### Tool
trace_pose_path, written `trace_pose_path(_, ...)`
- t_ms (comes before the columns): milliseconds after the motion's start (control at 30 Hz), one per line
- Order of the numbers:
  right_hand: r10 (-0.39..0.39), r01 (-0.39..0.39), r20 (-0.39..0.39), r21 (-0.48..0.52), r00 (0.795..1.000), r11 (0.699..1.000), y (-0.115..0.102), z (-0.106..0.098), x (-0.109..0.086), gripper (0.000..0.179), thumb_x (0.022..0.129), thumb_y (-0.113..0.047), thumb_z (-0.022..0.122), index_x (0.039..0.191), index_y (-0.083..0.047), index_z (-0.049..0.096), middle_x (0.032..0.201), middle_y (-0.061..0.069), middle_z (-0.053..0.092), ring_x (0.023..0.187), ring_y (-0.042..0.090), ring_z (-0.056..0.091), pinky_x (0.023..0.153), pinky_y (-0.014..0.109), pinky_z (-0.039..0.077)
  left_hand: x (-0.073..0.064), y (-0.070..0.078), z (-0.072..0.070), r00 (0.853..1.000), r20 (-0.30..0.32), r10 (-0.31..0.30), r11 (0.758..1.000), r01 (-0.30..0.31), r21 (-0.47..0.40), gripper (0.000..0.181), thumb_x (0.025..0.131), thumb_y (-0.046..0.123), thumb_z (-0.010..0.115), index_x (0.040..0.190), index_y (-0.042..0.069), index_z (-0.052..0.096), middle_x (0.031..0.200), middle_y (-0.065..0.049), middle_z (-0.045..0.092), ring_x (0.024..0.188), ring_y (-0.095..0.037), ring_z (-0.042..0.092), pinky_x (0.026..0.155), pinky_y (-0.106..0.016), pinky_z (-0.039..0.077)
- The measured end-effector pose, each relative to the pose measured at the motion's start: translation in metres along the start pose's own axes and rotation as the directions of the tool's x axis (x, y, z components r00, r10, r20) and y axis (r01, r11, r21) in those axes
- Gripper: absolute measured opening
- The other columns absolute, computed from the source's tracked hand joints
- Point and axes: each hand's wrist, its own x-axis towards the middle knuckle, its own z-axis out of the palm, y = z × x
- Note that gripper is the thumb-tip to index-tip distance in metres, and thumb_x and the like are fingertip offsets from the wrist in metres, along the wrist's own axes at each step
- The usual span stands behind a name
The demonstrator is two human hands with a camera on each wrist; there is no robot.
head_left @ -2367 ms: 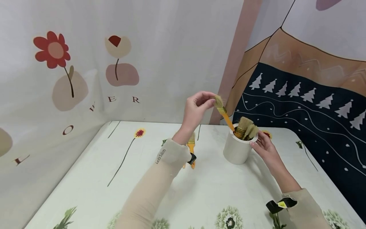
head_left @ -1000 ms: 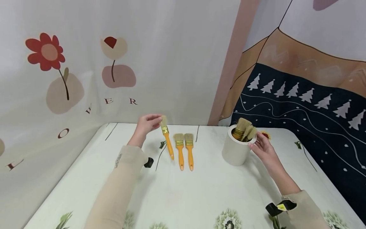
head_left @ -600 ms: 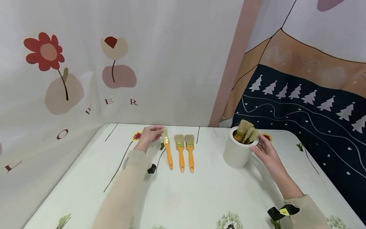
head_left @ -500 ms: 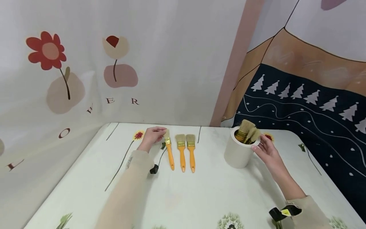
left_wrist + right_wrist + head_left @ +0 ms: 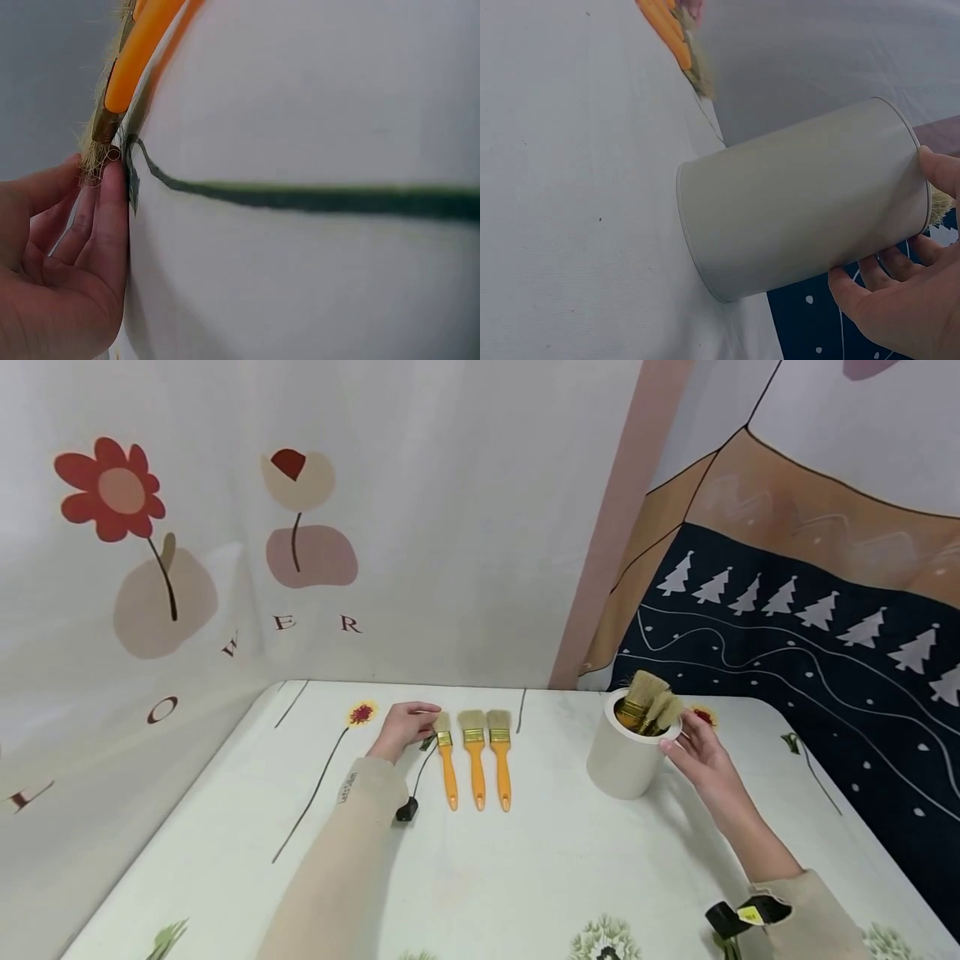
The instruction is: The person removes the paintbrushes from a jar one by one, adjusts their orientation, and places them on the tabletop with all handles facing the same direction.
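At the back of the table three paintbrushes with orange handles lie side by side, bristles away from me. My left hand [image 5: 405, 729] pinches the bristles of the leftmost paintbrush [image 5: 448, 772] between thumb and fingers, low over the cloth in the left wrist view. The middle paintbrush [image 5: 477, 764] and the right paintbrush [image 5: 502, 764] lie close beside it. A whitish cylindrical pot [image 5: 621, 764] stands upright to the right, with several more paintbrushes [image 5: 643, 693] bristles up inside, their handles hidden. My right hand [image 5: 701, 756] holds the pot's rim from the right side.
A white cloth printed with flowers covers the table [image 5: 525, 877]. Behind it hangs a pale curtain [image 5: 450, 527], and on the right a dark fabric [image 5: 750, 643] with printed trees meets the table's edge. Black devices are strapped at both wrists.
My left hand has carried a paintbrush from the pot leftwards and lowered it to the left of the other two, then shifted it slightly closer to them. The right hand has stayed at the pot.
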Motion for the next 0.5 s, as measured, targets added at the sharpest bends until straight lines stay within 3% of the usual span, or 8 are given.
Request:
trace_pose_path(133, 0.008, -0.008, 0.001, 0.001, 1.0, 1.0, -0.0001, -0.0002, -0.0003, 0.085, 0.103, -0.04, 0.052, 0.161, -0.013, -0.004, 0.169, 0.013, 0.0, 0.155, 0.035, 0.01, 0.124, 0.036, 0.026, -0.0014, 0.0007, 0.0005, 1.0, 0.021, -0.002, 1.0, 0.002, -0.008, 0.029, 0.102, 0.014, 0.056, 0.128, 0.003, 0.064, 0.13, -0.018, 0.063, 0.099, -0.015, 0.066, 0.087, -0.023, 0.058)
trace_pose_path(267, 0.005, -0.005, 0.002, -0.002, 1.0, 1.0, 0.0004, -0.0005, -0.0001, 0.085, 0.103, -0.04, 0.052, 0.161, -0.012, -0.004, 0.169, 0.013, 0.0, 0.155, 0.035, 0.01, 0.123, 0.032, 0.027, -0.0008, 0.0009, 0.0013, 0.999, 0.051, 0.012, 1.0, -0.012, -0.009, 0.032, 0.103, 0.011, 0.053, 0.133, 0.001, 0.06, 0.137, -0.02, 0.059, 0.119, -0.026, 0.063, 0.102, -0.033, 0.054)
trace_pose_path(500, 0.002, -0.002, -0.001, 0.005, 1.0, 1.0, 0.0015, -0.001, 0.001, 0.084, 0.104, -0.038, 0.052, 0.161, -0.013, -0.004, 0.169, 0.012, 0.001, 0.155, 0.034, 0.011, 0.124, 0.036, 0.026, 0.0003, 0.0048, 0.0005, 0.994, 0.08, 0.078, 0.997, -0.078, 0.004, 0.036, 0.103, 0.006, 0.049, 0.139, 0.001, 0.053, 0.141, -0.021, 0.056, 0.13, -0.032, 0.056, 0.11, -0.039, 0.049)
